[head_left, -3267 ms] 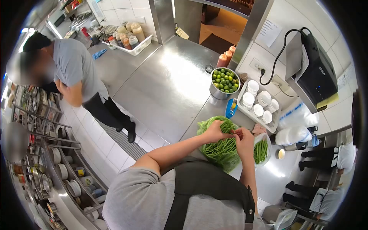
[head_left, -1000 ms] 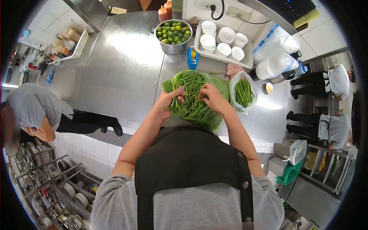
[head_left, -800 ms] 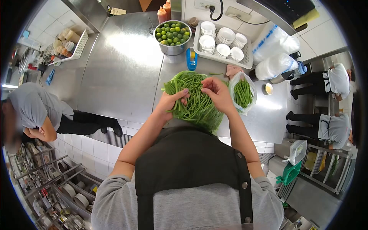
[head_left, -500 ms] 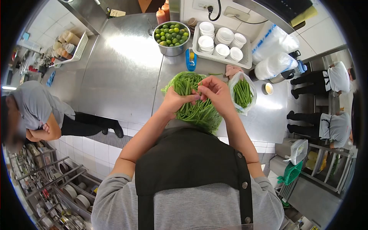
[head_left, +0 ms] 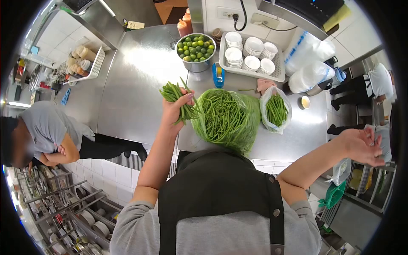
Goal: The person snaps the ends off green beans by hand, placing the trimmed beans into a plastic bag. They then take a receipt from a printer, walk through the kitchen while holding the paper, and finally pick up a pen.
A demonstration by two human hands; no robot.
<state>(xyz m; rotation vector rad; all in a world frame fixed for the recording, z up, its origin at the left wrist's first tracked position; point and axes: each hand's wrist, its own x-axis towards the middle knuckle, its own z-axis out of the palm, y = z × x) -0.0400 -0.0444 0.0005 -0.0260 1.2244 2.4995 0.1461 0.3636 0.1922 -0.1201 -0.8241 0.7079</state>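
Note:
My left hand [head_left: 174, 109] is closed around a bunch of green beans [head_left: 171, 92], raised over the steel counter [head_left: 135, 85]. Just right of it lies a large green-tinted plastic bag [head_left: 250, 123] full of cut green beans [head_left: 221, 114]. My right hand [head_left: 363, 146] is stretched far out to the right, past the counter's edge, with its fingers apart and nothing seen in it. A smaller clear bag [head_left: 287, 114] of longer green beans [head_left: 276, 109] stands between the large bag and a small cup [head_left: 305, 102].
Behind the bags are a steel pot [head_left: 195, 64] of green citrus, a blue tape dispenser [head_left: 218, 75] and a white basket [head_left: 278, 75] of stacked small bowls. A person [head_left: 55, 131] with folded arms is at the left; other people [head_left: 380, 83] are at the far right.
My left hand has lifted a bunch of beans off the large bag, up and left. My right hand has swung away to the far right. The view has shifted slightly.

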